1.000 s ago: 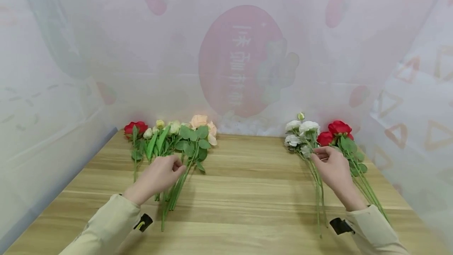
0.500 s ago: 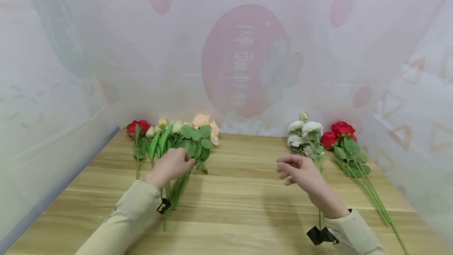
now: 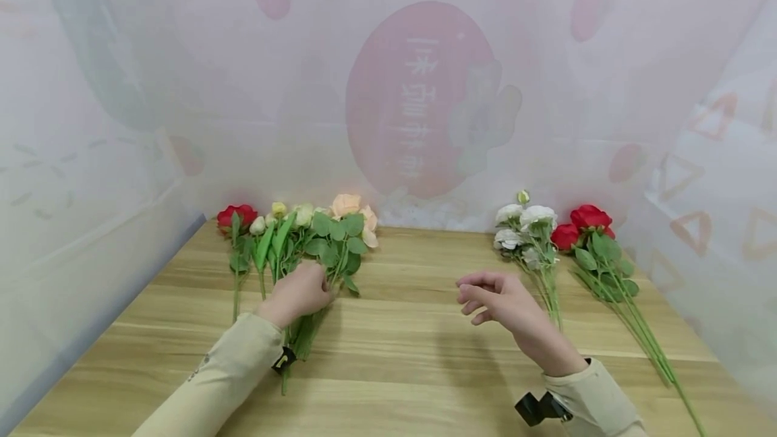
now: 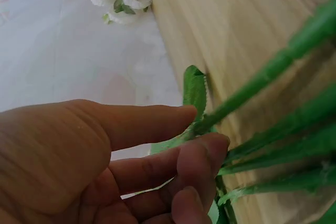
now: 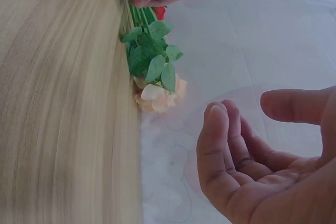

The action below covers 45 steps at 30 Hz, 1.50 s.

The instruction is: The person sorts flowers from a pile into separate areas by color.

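This looks like a small makeshift recording booth or craft corner rather than a lived-in room. A light wooden table fills the floor of the view, and thin, see-through white plastic sheets hang close round it on three sides like a tent. The back sheet carries a big red round print with mirrored lettering, as on a shopping bag or banner seen from behind. Bunches of flowers lie on the table near the back: mixed cream, peach and red ones to the left, white flowers and red roses to the right, which suggests a flower-arranging setup.
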### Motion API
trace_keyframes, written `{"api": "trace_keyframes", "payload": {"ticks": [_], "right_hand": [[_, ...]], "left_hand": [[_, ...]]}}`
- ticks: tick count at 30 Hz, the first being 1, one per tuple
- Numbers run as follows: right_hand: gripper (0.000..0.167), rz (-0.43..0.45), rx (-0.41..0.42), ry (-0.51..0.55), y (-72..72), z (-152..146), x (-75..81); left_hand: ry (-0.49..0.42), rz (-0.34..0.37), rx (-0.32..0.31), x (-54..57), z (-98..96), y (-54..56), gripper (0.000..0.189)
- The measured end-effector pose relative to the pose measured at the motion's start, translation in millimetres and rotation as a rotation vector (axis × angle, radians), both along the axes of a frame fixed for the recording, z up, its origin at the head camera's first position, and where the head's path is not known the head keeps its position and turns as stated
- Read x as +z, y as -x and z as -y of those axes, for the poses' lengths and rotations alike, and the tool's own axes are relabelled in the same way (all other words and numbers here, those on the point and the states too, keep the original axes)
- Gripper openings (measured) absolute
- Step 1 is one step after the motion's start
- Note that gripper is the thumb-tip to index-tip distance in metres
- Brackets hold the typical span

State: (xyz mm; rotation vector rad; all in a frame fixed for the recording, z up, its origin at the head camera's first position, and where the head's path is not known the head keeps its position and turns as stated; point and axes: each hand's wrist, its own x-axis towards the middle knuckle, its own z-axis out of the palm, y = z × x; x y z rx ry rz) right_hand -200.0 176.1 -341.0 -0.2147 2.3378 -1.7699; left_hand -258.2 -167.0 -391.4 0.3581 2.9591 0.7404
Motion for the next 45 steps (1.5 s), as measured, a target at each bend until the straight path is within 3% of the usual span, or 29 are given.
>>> {"api": "trace_keyframes", "payload": {"ticks": [4,10,20,31,45], "right_hand": [[0.035,0.007,0.010,-0.003,-0.9,1,1.1],[0.037,-0.006,0.020,-0.006,-0.3,1,3.5],[0.036,0.003,-0.028,-0.014,0.7,-5,4.2],[0.035,-0.005,-0.010,-0.016,0.5,-6,3.7],[0.032,-0.011,0.012,-0.020,1.1,-5,1.2]], "left_hand": [[0.007,-0.003,-0.006,-4.2,-1.6,-1.4,0.051],[0.023,-0.009,0.023,-1.4,-3.1,-3.2,0.053],[0.023,-0.006,0.025,-0.2,-6.4,-3.8,0.056],[-0.031,-0.024,0.031,3.5,-10.9,-6.4,0.056],[-0.133,-0.087,0.025,16.6,-21.8,-16.5,0.054]]}}
